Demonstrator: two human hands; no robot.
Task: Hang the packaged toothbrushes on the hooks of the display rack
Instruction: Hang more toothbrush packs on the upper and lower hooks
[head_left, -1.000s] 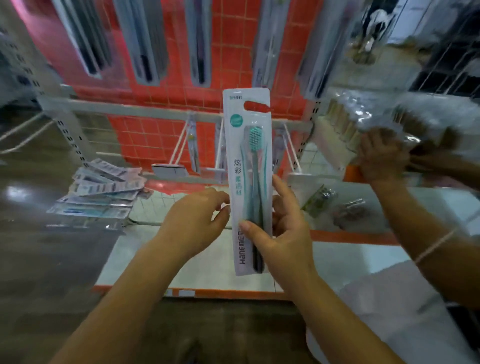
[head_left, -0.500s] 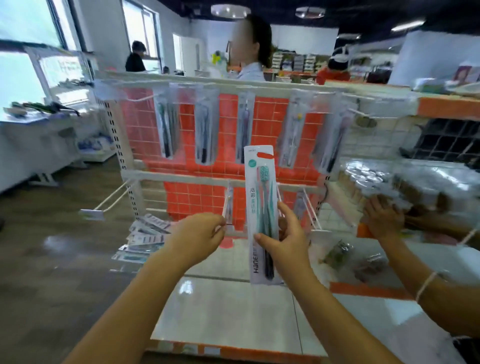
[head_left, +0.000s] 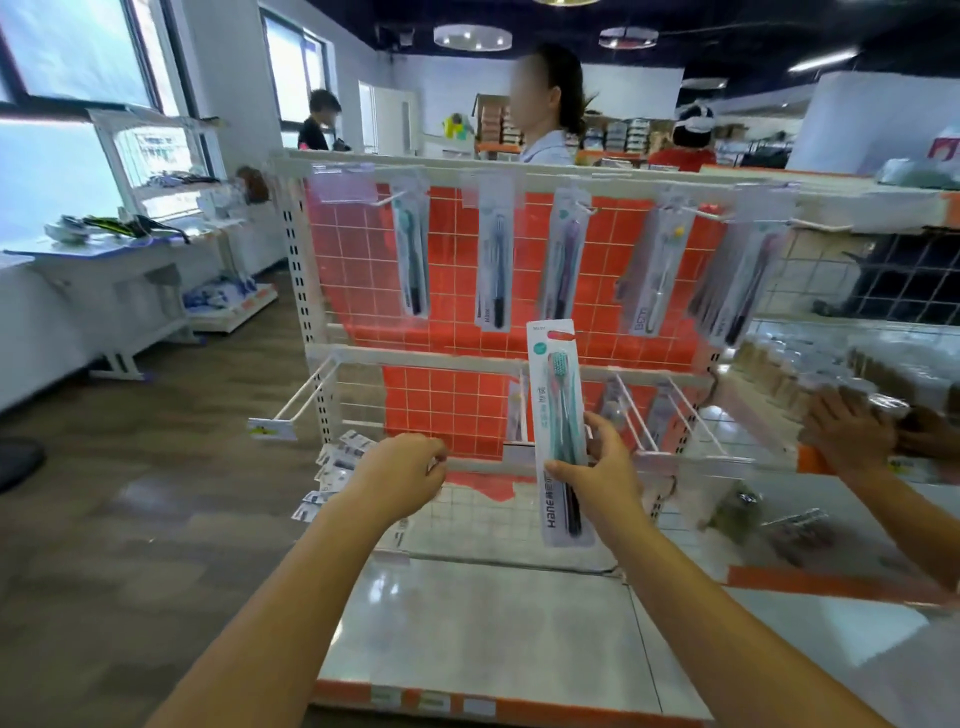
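Holding white carded teal-toothbrush pack (head_left: 558, 431) upright w/ right hand (head_left: 602, 483), fingers pinching lower half, hang-slot up for white wire hook (head_left: 639, 415); left hand (head_left: 400, 475) loosely curled, gripping nothing.

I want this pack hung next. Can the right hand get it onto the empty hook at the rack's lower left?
Probably not directly: the right hand holds the toothbrush pack mid-rack, and the left hand sits between it and that hook.
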